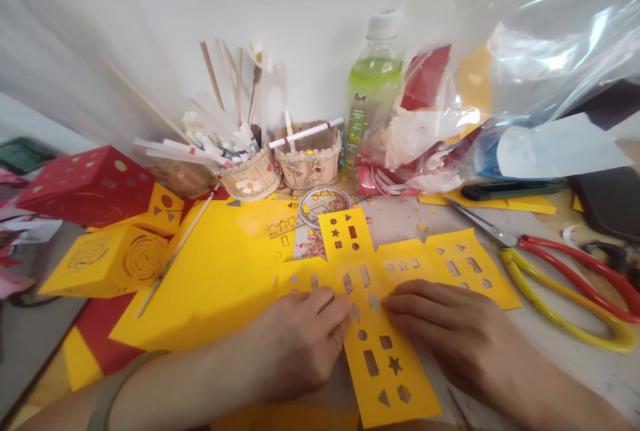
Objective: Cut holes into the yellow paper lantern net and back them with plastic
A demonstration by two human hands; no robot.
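A yellow paper cutout (pixel 373 378) shaped like a cross lies in front of me, with small stars, rectangles, triangles and rounds cut through it. My left hand (pixel 305 338) is closed, its curled fingers pinching the cutout left of the middle panel; a ring and a wrist band show on this arm. On the other side, my right hand (pixel 450 328) has its fingers pressed together, fingertips gripping the cutout beside the same panel. Its thumb is hidden. Large red- and yellow-handled scissors (pixel 515 238) lie to the right, blades partly apart.
Behind stand pen baskets (pixel 307 168), a green drink bottle (pixel 374 84) and a plastic bag of scraps (pixel 440 131). A tape roll (pixel 326 191) lies mid-table. Red (pixel 85 184) and yellow boxes (pixel 107 261) sit left, near a yellow sheet (pixel 210 264) and thin stick (pixel 175 254).
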